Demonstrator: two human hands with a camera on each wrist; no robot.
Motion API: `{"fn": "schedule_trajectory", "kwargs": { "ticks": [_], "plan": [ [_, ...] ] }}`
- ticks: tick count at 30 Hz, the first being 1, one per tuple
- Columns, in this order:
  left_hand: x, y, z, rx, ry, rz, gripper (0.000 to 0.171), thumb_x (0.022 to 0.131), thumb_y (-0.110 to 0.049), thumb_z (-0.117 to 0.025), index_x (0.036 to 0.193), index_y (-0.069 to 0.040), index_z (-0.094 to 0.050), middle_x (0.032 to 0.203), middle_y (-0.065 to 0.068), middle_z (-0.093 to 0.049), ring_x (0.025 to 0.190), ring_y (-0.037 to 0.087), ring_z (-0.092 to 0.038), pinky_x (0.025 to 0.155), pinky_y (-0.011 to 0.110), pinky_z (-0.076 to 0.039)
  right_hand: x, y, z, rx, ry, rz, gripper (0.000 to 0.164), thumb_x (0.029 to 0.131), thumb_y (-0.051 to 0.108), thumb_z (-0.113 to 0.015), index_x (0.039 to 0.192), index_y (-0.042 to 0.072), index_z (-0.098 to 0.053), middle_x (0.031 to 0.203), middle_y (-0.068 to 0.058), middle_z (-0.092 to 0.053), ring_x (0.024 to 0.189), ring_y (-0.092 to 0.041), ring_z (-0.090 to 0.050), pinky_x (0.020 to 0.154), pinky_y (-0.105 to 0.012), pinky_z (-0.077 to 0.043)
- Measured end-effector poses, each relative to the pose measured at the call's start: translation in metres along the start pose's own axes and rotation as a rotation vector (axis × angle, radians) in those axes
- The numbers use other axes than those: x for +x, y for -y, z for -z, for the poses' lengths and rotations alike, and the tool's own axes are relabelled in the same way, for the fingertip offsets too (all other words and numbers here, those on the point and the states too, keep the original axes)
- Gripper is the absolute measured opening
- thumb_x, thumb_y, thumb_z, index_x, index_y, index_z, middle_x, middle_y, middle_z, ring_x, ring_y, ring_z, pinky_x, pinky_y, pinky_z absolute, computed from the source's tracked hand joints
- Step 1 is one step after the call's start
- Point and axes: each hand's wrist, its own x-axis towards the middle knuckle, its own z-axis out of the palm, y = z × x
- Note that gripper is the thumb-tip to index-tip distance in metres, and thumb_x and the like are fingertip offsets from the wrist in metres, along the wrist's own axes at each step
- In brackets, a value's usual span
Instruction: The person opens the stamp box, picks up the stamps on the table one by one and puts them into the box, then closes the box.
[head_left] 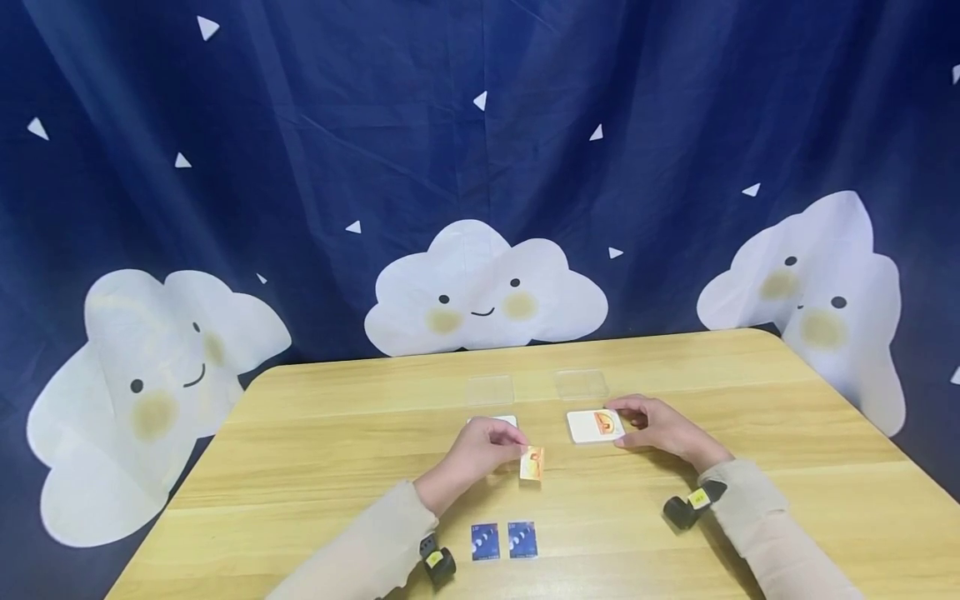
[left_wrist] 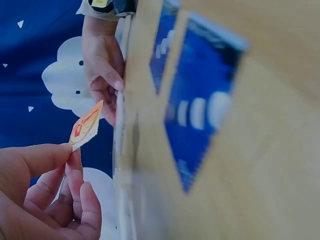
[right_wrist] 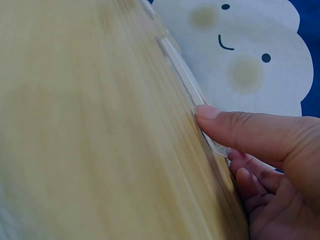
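My left hand (head_left: 483, 450) pinches an orange-and-yellow stamp (head_left: 532, 463) between thumb and fingertip. Its toothed edge shows in the left wrist view, where the stamp (left_wrist: 86, 126) is held tilted above the table. At the right, my right hand (head_left: 656, 427) holds the right end of a flat white case (head_left: 581, 427), thumb at the near side and fingers at the far side. A similar orange stamp (head_left: 605, 422) lies on that case. From the right wrist, the case (right_wrist: 182, 75) looks thin with clear edges, and its corner lies between thumb and fingers.
Two blue stamps (head_left: 485, 542) with moon-like shapes lie side by side near the front. Another white case (head_left: 506, 419) sits partly behind my left hand. Two clear lids (head_left: 491, 389) rest farther back on the wooden table (head_left: 337, 433). A blue cloud-patterned curtain (head_left: 322, 167) hangs behind.
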Motion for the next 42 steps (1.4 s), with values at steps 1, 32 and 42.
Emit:
{"fn": "schedule_trajectory", "kwargs": {
  "ticks": [1,32,42],
  "plan": [
    [0.002,-0.002,-0.001,-0.01,0.0,-0.001,0.004,0.081,-0.006,-0.07,0.084,-0.005,-0.071,0.074,0.0,-0.063,0.071,0.012,-0.055,0.066,0.027,-0.046,0.0,0.0,0.0,-0.001,0.0,0.0,0.06,0.074,0.011,-0.078,0.126,-0.004,-0.054,0.117,-0.018,-0.058,0.102,-0.026,-0.053,0.085,-0.029,-0.043],
    [0.068,-0.019,-0.048,-0.183,-0.128,0.067,0.006,0.08,-0.006,-0.071,0.086,-0.003,-0.073,0.085,0.0,-0.069,0.074,0.008,-0.056,0.067,0.021,-0.047,0.0,0.0,0.001,0.026,0.012,0.009,0.059,0.074,0.012,-0.078,0.125,-0.005,-0.054,0.118,-0.019,-0.057,0.102,-0.025,-0.054,0.085,-0.028,-0.043],
    [0.077,-0.021,-0.061,-0.206,-0.168,0.105,0.006,0.077,0.0,-0.072,0.083,0.0,-0.072,0.082,0.003,-0.069,0.07,0.008,-0.056,0.064,0.023,-0.049,-0.001,0.001,0.001,0.026,0.012,0.013,0.059,0.075,0.013,-0.078,0.126,-0.003,-0.054,0.119,-0.018,-0.057,0.102,-0.025,-0.052,0.085,-0.026,-0.043]
  ]
}}
